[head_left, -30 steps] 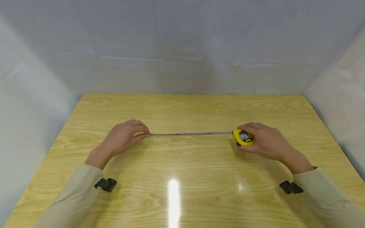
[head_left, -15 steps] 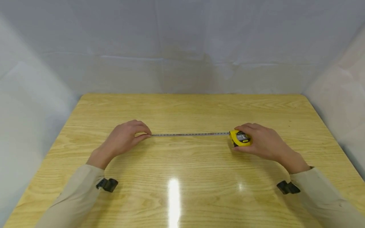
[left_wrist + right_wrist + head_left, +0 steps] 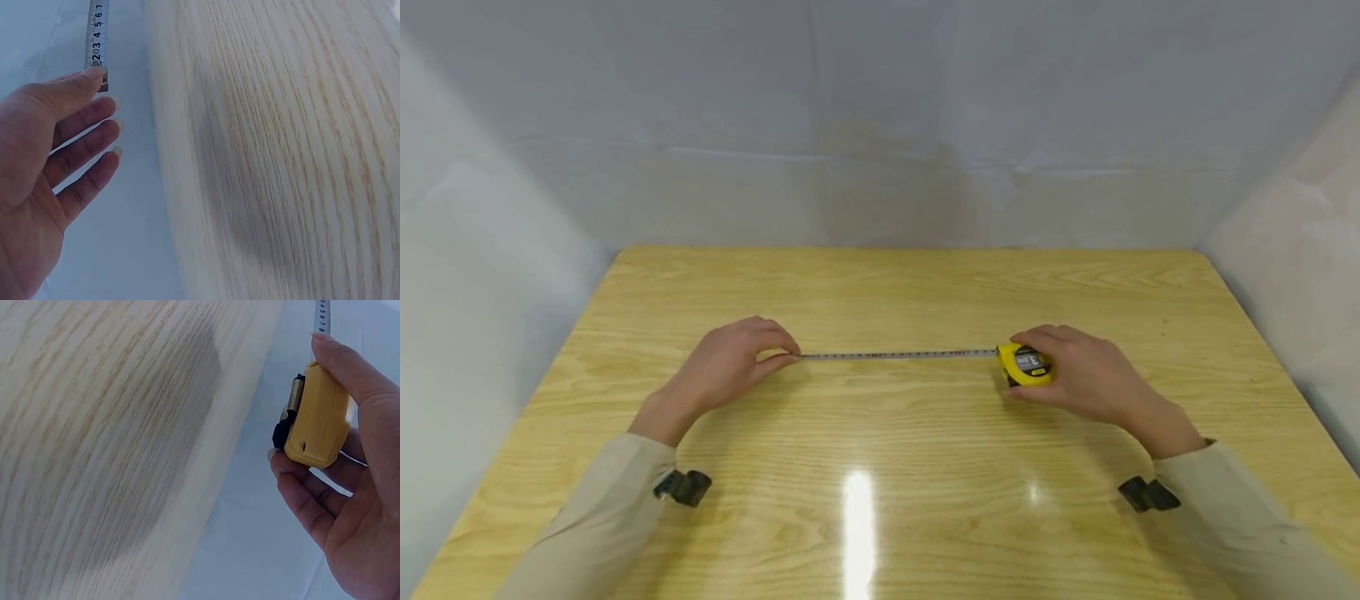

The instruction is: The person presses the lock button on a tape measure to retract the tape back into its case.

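A yellow and black tape measure [image 3: 1027, 365] sits in my right hand [image 3: 1086, 375], gripped between thumb and fingers. Its metal blade [image 3: 898, 355] runs straight out to the left, level above the table. My left hand [image 3: 722, 362] pinches the blade's free end between thumb and forefinger. In the left wrist view the thumb covers the first numbers of the blade [image 3: 97, 31], and the other fingers are spread loosely. From the right wrist, the yellow case [image 3: 319, 419] shows edge-on with a metal clip on its side, my thumb lying along its top near the blade's mouth.
Beneath both hands lies a light wood-grain table [image 3: 865, 433] with rounded far corners. Pale sheeting [image 3: 880, 125] hangs behind it and on both sides. A small dark device hangs at each sleeve cuff. A bright light reflection shows on the front of the tabletop.
My right hand has moved left with the tape measure case, and the left hand slightly right. The stretch of blade between them has become shorter.
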Motion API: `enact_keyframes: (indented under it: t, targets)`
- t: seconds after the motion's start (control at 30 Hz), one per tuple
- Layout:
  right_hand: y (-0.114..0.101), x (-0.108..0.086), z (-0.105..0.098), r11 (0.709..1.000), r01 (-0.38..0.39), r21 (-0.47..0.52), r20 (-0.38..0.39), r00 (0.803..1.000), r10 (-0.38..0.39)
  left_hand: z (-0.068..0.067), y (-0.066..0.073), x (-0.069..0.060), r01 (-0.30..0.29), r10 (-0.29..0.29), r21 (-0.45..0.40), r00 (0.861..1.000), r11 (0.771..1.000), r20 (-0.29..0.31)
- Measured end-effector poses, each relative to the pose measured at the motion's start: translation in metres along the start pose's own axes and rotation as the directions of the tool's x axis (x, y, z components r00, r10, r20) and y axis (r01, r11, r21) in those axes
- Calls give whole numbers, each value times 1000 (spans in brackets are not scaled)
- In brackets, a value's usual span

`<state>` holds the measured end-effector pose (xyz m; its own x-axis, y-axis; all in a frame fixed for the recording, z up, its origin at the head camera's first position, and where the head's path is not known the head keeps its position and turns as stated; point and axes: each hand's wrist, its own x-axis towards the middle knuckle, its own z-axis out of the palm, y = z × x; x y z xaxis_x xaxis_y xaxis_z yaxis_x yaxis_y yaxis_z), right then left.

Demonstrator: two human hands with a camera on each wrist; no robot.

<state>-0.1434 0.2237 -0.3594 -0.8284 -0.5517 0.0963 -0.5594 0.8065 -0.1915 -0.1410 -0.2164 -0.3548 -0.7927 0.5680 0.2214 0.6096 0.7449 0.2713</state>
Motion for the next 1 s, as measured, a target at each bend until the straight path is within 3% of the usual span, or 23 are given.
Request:
enact_keyframes:
  t: [0.77,1.0]
  targets:
    - [-11,4,5,1000,-2,11,10,1000,2,6,4,4,-31,31,-9,999,999,-16]
    - [-13,5,7,1000,1,2,6,1000,-1,8,5,3,-18,18,1,1000,1000,-8]
